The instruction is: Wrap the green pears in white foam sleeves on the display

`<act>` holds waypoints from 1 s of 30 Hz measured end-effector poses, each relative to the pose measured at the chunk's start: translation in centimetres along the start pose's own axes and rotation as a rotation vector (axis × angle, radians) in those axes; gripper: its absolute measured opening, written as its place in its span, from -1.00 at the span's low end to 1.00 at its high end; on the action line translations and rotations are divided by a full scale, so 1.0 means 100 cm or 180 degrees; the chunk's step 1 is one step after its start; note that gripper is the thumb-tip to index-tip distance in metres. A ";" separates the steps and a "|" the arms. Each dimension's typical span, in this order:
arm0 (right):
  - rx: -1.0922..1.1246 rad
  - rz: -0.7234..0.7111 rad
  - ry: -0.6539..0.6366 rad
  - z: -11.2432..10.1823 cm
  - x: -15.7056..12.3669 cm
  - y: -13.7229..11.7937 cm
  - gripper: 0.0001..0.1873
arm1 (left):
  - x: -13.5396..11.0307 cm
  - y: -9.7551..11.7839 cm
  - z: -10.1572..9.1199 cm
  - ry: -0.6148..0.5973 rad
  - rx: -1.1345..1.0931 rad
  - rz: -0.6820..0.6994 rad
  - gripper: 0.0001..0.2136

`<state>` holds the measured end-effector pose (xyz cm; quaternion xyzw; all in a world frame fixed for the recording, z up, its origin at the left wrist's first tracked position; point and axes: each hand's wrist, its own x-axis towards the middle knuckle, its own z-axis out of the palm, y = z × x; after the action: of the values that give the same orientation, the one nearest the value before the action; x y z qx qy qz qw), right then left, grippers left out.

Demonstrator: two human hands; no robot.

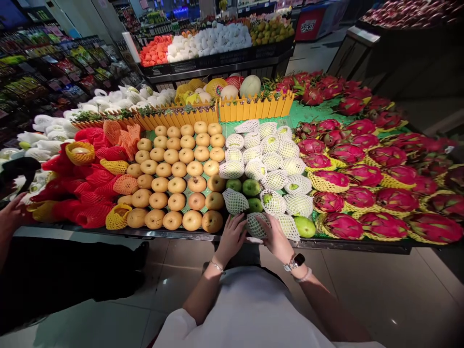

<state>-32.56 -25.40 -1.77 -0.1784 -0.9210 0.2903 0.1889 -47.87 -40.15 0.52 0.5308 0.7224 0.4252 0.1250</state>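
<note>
My right hand (278, 240) has its fingers and thumb on a green fruit in a white foam net (256, 225) at the front edge of the display. Just left of that fruit, my left hand (232, 237) has its fingers extended, near another netted fruit (235, 201). Whether the left fingertips touch either fruit is hard to tell. Behind my hands lie several bare green fruits (251, 188), and one more bare green fruit (304, 226) lies to the right. Rows of white-netted fruits (272, 161) fill this section.
Round tan pears (172, 221) stand in rows on the left, with red-netted fruits (93, 193) beyond. Dragon fruits (382, 225) lie on the right. An orange picket divider (257, 108) runs behind. Another person's hand (12, 212) is at the far left.
</note>
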 end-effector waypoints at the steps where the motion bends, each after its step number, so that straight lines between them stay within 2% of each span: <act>1: -0.0185 0.0010 0.0071 0.004 -0.001 -0.004 -0.15 | -0.004 -0.002 -0.002 0.0070 -0.0032 0.0013 -0.62; 4: -0.0854 0.0117 0.0301 0.011 -0.002 -0.011 -0.11 | -0.016 -0.006 -0.007 0.0219 -0.0106 0.0121 -0.60; 6: -0.1225 0.0127 0.0312 0.011 -0.003 -0.010 -0.09 | -0.025 -0.009 -0.009 0.0190 -0.0080 0.0239 -0.62; 8: -0.1404 0.0063 0.0122 0.006 -0.002 -0.005 -0.09 | -0.033 -0.012 -0.007 0.0127 -0.0031 0.0290 -0.65; 11: -0.1319 -0.0082 -0.0452 -0.014 0.008 0.005 -0.18 | -0.046 -0.016 0.000 0.0149 0.0051 0.0240 -0.65; 13: -0.1005 -0.0155 -0.0710 -0.033 0.027 0.011 -0.33 | -0.055 -0.018 0.006 0.0182 0.0119 0.0247 -0.65; 14: -0.0791 -0.0173 -0.0698 -0.044 0.041 0.013 -0.41 | -0.059 -0.019 0.007 0.0188 0.0152 0.0243 -0.65; 16: -0.0306 -0.0251 -0.0414 -0.062 0.078 0.016 -0.50 | -0.067 -0.021 0.009 0.0210 0.0205 0.0162 -0.64; 18: 0.0020 -0.0364 0.0087 -0.075 0.127 0.020 -0.55 | -0.073 -0.023 0.006 0.0289 0.0241 -0.0065 -0.64; 20: 0.0085 -0.0561 0.0503 -0.081 0.186 0.027 -0.58 | -0.078 -0.024 0.001 0.0477 0.0263 -0.0378 -0.66; 23: -0.0186 -0.0682 0.0853 -0.081 0.283 0.042 -0.59 | -0.085 -0.020 -0.011 0.0791 0.0239 -0.0864 -0.68; 25: -0.0428 -0.0423 0.0762 -0.077 0.346 0.053 -0.60 | -0.092 -0.017 -0.017 0.0939 0.0210 -0.1250 -0.70; 27: -0.0625 -0.0084 0.0393 -0.072 0.398 0.062 -0.64 | -0.101 -0.015 -0.017 0.1050 0.0194 -0.1645 -0.70; 30: -0.0624 0.0086 0.0213 -0.062 0.447 0.074 -0.74 | -0.114 -0.018 -0.006 0.1083 0.0150 -0.2133 -0.68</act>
<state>-66.85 2.78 9.44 -0.2181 -0.9356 0.1952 0.1973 -44.84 -50.56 -3.54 0.1895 0.8760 0.4260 0.1231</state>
